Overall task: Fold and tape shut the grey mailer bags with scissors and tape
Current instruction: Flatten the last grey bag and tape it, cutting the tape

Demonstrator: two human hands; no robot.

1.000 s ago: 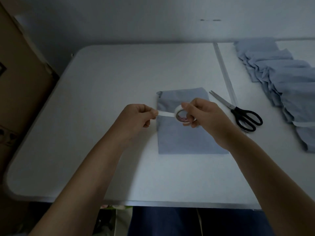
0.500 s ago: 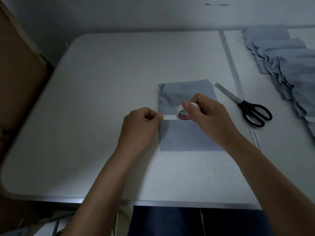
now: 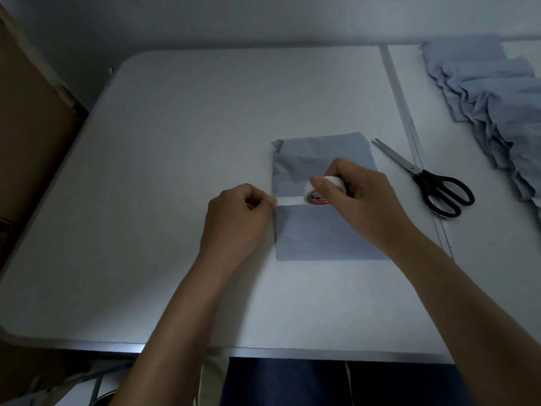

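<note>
On the white counter (image 3: pixel 175 171), my left grip (image 3: pixel 237 218) pinches the tape strip (image 3: pixel 289 201), my right grip (image 3: pixel 366 206) clamps the tape roll (image 3: pixel 317 190) over the grey mailer bag (image 3: pixel 316 238).

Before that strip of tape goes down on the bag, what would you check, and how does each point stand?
1. Left hand pinches the strip's free end: ok.
2. Right hand grips the tape roll: ok.
3. Tape strip pulled straight between the hands: ok.
4. Strip spans the full width of the grey mailer bag: not ok, it reaches only partway.
5. Strip already stuck to the bag: cannot tell.
6. Scissors lie free right of the bag: ok.
</note>
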